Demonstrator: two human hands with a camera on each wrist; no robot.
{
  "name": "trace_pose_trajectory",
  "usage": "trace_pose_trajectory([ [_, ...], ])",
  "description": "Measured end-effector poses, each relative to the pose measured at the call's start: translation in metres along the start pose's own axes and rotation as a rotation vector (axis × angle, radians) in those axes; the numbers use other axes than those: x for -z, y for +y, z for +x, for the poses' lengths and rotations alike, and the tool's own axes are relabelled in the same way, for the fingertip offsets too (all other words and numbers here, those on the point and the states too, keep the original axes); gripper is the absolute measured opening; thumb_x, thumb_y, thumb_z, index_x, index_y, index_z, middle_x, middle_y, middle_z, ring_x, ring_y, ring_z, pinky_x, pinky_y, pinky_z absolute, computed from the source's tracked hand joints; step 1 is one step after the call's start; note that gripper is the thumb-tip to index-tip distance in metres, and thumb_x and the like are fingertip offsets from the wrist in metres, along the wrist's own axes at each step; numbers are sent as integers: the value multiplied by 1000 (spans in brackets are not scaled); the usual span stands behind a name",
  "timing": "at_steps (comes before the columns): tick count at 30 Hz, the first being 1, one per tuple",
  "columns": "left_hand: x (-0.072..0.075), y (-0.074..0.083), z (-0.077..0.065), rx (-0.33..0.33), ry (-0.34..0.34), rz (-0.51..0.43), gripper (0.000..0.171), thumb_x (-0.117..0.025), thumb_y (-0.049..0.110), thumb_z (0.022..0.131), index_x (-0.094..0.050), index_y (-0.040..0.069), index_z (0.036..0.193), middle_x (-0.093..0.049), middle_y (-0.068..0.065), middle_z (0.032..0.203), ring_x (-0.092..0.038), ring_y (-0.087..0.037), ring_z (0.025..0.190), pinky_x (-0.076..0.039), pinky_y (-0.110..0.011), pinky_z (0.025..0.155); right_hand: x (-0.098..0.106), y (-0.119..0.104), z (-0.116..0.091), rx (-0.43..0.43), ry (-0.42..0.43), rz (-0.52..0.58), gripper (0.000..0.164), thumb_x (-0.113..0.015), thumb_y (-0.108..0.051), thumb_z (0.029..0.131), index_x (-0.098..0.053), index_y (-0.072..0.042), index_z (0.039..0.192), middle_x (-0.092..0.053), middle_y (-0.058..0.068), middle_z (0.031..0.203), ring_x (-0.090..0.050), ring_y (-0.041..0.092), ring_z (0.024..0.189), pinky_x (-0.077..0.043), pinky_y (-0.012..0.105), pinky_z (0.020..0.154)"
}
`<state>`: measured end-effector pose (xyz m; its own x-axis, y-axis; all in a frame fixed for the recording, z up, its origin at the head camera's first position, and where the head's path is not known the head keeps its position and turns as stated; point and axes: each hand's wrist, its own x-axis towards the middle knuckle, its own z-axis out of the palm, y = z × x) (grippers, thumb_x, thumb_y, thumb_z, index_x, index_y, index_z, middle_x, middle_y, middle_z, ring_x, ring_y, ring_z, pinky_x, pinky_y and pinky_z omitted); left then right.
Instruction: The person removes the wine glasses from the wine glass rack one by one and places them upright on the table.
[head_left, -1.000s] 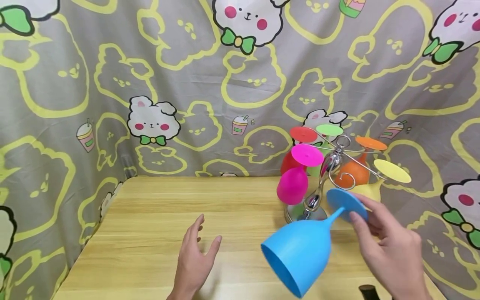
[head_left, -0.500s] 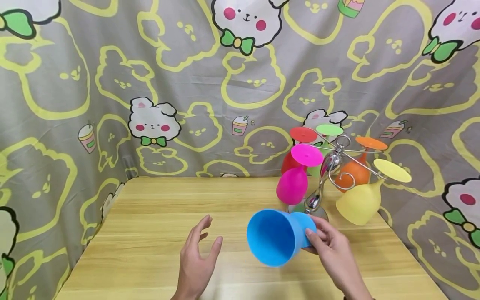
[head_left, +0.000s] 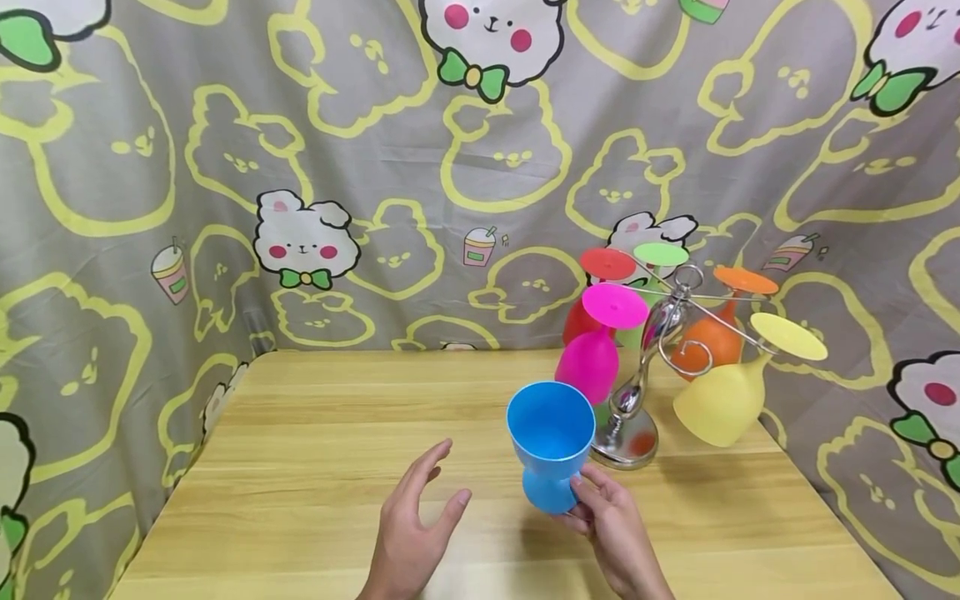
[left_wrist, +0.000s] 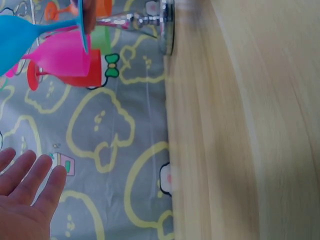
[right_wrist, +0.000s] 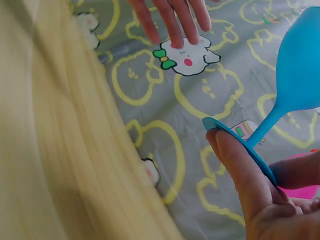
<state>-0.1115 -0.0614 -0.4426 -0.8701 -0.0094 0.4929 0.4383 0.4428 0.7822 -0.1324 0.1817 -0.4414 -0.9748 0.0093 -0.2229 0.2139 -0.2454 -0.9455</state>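
A blue plastic goblet (head_left: 551, 425) stands upright in the air over the table, its bowl opening upward. My right hand (head_left: 618, 529) pinches its round foot, thumb on top and fingers underneath, as the right wrist view shows with the goblet's foot (right_wrist: 240, 147). To the left of the goblet, my left hand (head_left: 416, 525) is held above the table with fingers extended and thumb apart, touching nothing. In the left wrist view the fingers of the left hand (left_wrist: 30, 195) are spread, well apart from the goblet (left_wrist: 20, 37).
Behind the goblet stands a chrome stemware rack (head_left: 633, 392). Upside down on its arms hang a magenta goblet (head_left: 588, 367), a yellow goblet (head_left: 722, 400), an orange goblet (head_left: 708, 346), plus red and green ones. A patterned curtain (head_left: 405, 150) borders the wooden table (head_left: 322, 433).
The blue goblet has turned from mouth-down to upright and moved left, away from the yellow goblet, in my right hand. My left hand has shifted slightly right.
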Motion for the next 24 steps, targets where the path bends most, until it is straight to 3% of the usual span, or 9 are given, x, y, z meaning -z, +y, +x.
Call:
trace_pose_trajectory([
  [8, -16, 4, -5, -4, -34, -27, 51, -64, 36, 86, -45, 32, 133, -51, 14, 130, -54, -13, 114, -47, -33, 93, -8, 15, 1, -51, -89, 122, 47, -42, -13, 97, -31, 8, 137, -57, 23, 119, -62, 28, 99, -51, 41, 85],
  [15, -27, 7, -8, 8, -137, -37, 51, -64, 33, 86, -46, 24, 133, -54, 4, 129, -55, -20, 114, -50, -37, 90, -19, 24, -2, -80, -199, 137, 51, -38, -12, 98, -20, 10, 141, -56, 22, 122, -62, 26, 102, -50, 41, 87],
  [19, -32, 8, -8, 19, -156, -59, 47, -66, 29, 85, -51, 21, 129, -57, 4, 124, -57, -16, 112, -51, -34, 89, -24, 28, -4, -95, -235, 153, 52, -37, -12, 99, -17, 10, 141, -56, 22, 123, -62, 25, 102, -50, 41, 87],
  [24, -36, 7, -8, 142, -177, -196, 41, -66, 32, 84, -55, 21, 123, -61, 4, 119, -58, -15, 110, -50, -29, 89, -34, 33, -7, -91, -265, 178, 52, -40, -11, 98, -20, 11, 140, -57, 24, 119, -62, 24, 100, -51, 40, 86],
])
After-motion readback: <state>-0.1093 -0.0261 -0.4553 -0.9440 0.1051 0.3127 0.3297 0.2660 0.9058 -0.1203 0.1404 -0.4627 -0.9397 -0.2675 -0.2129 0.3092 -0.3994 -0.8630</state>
